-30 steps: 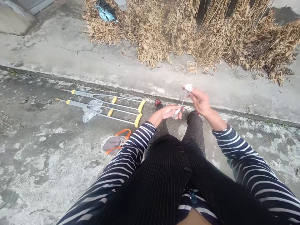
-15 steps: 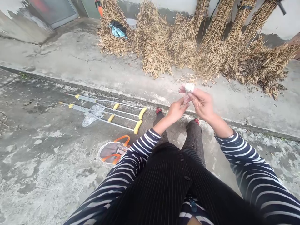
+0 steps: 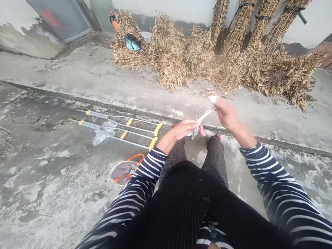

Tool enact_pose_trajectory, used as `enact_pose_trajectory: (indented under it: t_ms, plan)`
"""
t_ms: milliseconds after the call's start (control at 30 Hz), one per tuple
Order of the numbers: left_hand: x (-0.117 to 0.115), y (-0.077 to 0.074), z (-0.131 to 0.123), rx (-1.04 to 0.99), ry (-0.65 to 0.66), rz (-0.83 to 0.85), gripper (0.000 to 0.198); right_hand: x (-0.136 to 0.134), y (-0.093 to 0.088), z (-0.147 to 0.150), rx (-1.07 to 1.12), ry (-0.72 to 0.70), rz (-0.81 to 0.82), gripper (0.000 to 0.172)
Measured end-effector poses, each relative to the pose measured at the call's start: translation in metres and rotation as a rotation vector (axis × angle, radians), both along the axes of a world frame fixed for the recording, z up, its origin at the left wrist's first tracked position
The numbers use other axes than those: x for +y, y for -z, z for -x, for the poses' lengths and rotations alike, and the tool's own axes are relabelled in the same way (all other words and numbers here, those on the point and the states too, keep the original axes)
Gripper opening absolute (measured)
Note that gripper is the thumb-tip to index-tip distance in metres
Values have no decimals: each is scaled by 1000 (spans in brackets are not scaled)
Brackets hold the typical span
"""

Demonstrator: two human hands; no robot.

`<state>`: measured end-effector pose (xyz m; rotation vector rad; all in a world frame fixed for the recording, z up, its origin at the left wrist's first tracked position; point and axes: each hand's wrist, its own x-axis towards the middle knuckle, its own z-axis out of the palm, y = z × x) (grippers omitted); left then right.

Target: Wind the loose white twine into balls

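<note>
A narrow white strip [image 3: 205, 115], which looks like bandage, stretches taut and slanting between my two hands. My left hand [image 3: 184, 129] is closed on its lower end, and a short loose tail hangs by the fingers. Up and to the right, my right hand [image 3: 227, 113] is closed around the wound part of the white strip [image 3: 213, 99]; motion blurs its fingers a little. Both hands are raised in front of my legs, above the step edge.
Two crutches [image 3: 124, 134] with yellow pads lie at left, over a clear plastic bag [image 3: 103, 133]. Nearer stands a bag with orange handles [image 3: 121, 173]. Dry plant bundles [image 3: 171, 55] line the wall beyond a low concrete step [image 3: 77, 81].
My hands were close together at the white roll. Now my left hand has moved down and left, drawing out a length of strip, while my right hand stays near its place.
</note>
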<state>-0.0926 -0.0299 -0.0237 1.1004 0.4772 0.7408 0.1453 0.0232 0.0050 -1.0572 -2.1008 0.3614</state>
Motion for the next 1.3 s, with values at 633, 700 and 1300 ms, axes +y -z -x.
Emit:
enact_pose_trajectory:
  t_ms: [633, 700, 1300]
  plan:
    - [90, -2, -1, 169, -209, 73, 31, -80, 27, 10, 252, -278, 783, 53]
    - [94, 19, -4, 270, -168, 84, 31, -81, 19, 12, 352, -327, 823, 52]
    - [17, 46, -49, 451, -440, -397, 39, -61, -11, 13, 449, -395, 746, 61]
